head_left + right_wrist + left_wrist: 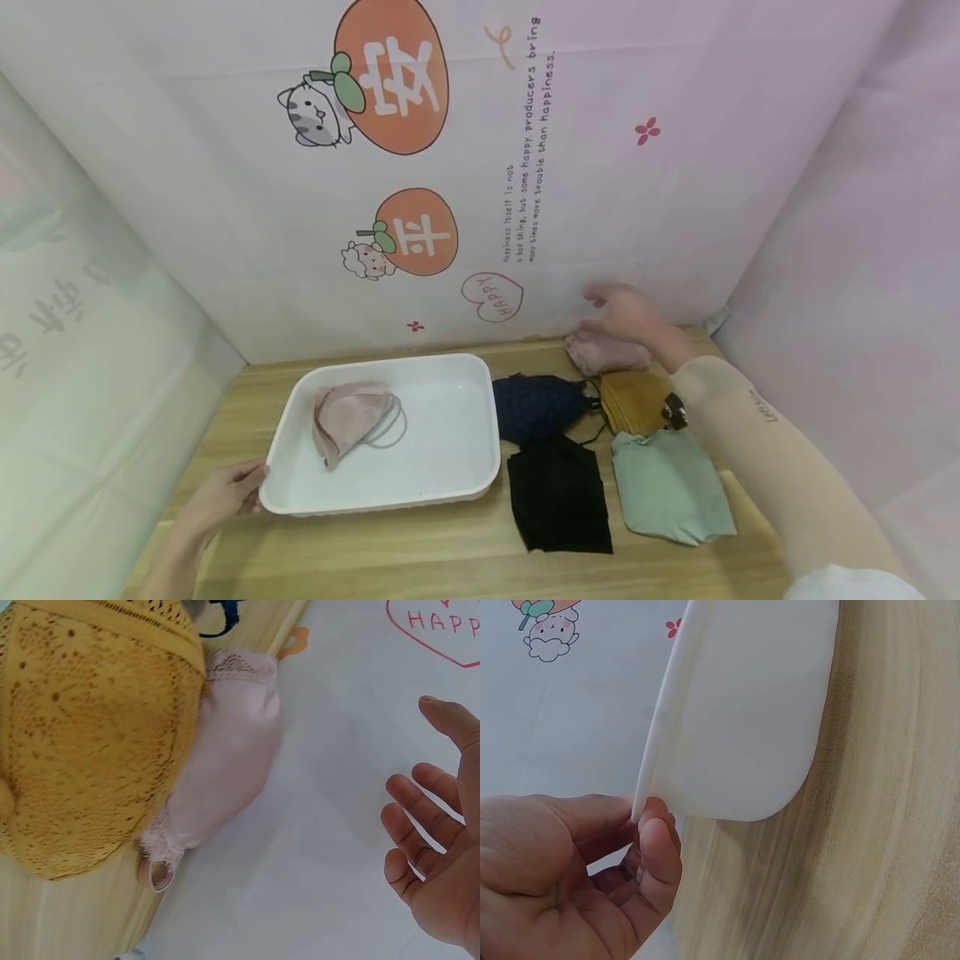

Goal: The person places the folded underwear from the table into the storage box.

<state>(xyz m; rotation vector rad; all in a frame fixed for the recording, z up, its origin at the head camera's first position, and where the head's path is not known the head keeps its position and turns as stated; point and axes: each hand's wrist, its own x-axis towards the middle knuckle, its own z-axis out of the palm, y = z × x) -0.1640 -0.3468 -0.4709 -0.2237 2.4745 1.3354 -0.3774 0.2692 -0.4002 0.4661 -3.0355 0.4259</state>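
My left hand (225, 498) pinches the rim of a white plastic tray (442, 450) at its near left corner; in the left wrist view, thumb and fingers close on that rim (657, 742). Inside the tray lies a folded pink bra (351, 418) with a thin strap loop. My right hand (628, 315) hovers at the back right, above a second pink bra (606, 355) by the wall. Its fingers are spread and hold nothing in the right wrist view. Lace edging trims this bra (232, 742), which lies beside a mustard lace bra (97, 742).
Right of the tray lie a navy garment (534, 407) with cords, a folded black garment (558, 500) and a folded pale green garment (671, 492). A small black piece (675, 411) sits at the mustard bra's edge. Printed cloth walls (600, 167) enclose the wooden table (360, 558).
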